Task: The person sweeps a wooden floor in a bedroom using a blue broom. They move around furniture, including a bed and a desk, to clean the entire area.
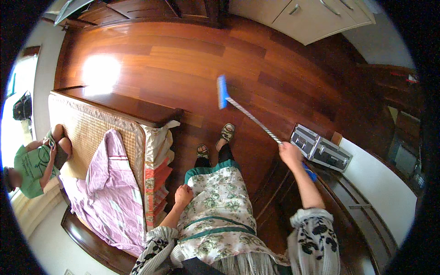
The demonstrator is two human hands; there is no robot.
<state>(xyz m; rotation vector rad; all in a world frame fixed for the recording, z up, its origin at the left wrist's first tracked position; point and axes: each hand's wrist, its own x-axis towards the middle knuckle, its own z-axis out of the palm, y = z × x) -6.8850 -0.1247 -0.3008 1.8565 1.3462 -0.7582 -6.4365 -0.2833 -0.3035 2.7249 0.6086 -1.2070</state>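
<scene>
My right hand (290,154) is closed around the striped handle of a broom (256,119), held out over the wooden floor. The broom's blue head (222,92) is blurred, and whether it touches the floor I cannot tell. Something blue (309,172) shows just beyond my right wrist, partly hidden by it. My left hand (184,195) rests loosely curled beside the floral apron (223,202), with no object visible in it.
To the left stands a bed with a woven mat (86,120) and a pink cloth (110,202); a person in green (36,165) sits on its far side. An aluminium case (319,149) is by the dark furniture at right. Pale cabinets (309,20) stand ahead.
</scene>
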